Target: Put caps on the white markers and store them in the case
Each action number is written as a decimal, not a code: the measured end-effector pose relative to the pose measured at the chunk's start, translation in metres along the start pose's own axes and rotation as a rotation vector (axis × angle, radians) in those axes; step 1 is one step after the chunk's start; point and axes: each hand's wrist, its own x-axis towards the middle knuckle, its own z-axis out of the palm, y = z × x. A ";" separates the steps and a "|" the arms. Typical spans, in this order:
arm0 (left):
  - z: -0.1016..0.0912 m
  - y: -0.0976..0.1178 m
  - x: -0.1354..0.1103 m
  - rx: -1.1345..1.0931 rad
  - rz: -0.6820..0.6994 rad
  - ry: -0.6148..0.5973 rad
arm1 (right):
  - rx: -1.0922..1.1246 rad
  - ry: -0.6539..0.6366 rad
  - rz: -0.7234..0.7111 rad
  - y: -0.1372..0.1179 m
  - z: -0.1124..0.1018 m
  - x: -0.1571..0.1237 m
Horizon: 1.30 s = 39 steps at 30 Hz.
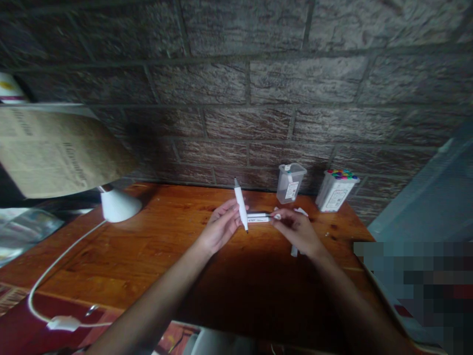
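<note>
My left hand (221, 226) is closed around a white marker pen (240, 203) held nearly upright, its tip pointing down. My right hand (295, 230) pinches a second white marker (258, 217) that lies level, its left end meeting the upright one. More white markers (294, 250) poke out from under my right hand onto the wooden table (148, 246). Behind stand a clear plastic box (290, 183) with little in it and a second box (337, 190) full of markers with coloured caps.
A white lamp base (118, 204) stands at the left, its cable (55, 276) trailing to the front edge. A brown printed paper sheet (55, 150) hangs over it. A brick wall (258, 88) closes the back. The table's right edge lies near the full box.
</note>
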 end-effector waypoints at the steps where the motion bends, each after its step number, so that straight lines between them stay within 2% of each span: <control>1: 0.000 0.000 0.000 0.003 -0.005 -0.006 | -0.080 -0.065 -0.023 0.001 0.001 -0.002; 5: -0.001 0.001 0.000 0.040 -0.001 -0.004 | -0.210 -0.272 -0.061 0.007 0.007 -0.007; 12: -0.001 0.000 0.001 0.061 0.009 0.005 | -0.190 -0.324 -0.077 0.011 0.005 -0.009; 14: -0.002 -0.002 0.000 0.135 0.011 0.004 | -0.195 -0.282 -0.068 0.007 0.000 -0.007; 16: -0.004 -0.005 -0.001 0.270 0.027 0.004 | -0.154 -0.187 -0.048 -0.001 -0.005 -0.005; 21: -0.002 -0.013 -0.004 0.572 0.100 -0.094 | 0.193 -0.028 0.026 -0.024 -0.003 -0.001; 27: 0.004 -0.024 -0.004 0.584 0.127 -0.159 | 0.288 -0.012 0.053 -0.028 0.010 -0.003; 31: 0.008 -0.028 -0.005 0.599 0.130 -0.187 | 0.291 -0.023 0.044 -0.028 0.010 -0.003; 36: 0.008 -0.032 -0.007 0.815 0.245 -0.067 | 0.438 0.210 0.118 -0.025 -0.005 0.005; 39: 0.004 -0.042 -0.009 1.015 0.282 -0.163 | 0.582 0.286 0.151 -0.023 -0.015 0.009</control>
